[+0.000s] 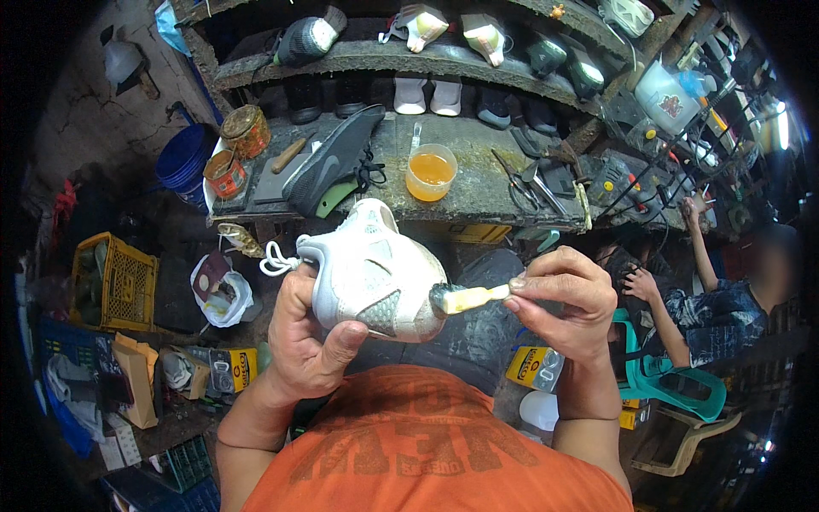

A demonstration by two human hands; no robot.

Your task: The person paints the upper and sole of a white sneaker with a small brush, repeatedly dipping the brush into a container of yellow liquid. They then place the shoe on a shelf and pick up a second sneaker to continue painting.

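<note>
"Where was the white shoe held?"

"It was raised between the orange shirt and the workbench. Its left-hand end was gripped by the left hand, with the thumb set along the near side; the other fingers were mostly hidden behind the shoe, so how they were closed could not be told."

"And by the right hand, what was being gripped?"

"A brush with a pale handle was pinched near its end, between thumb and fingertips. Its dark bristles were set against the right-hand end of the shoe (the contact itself was small and hard to see)."

"What was placed on the bench beyond?"

"A round tub of amber liquid was seen there, with a dark sneaker tilted to its left. Off to the right, a co-worker was seen, well apart from the shoe."
</note>
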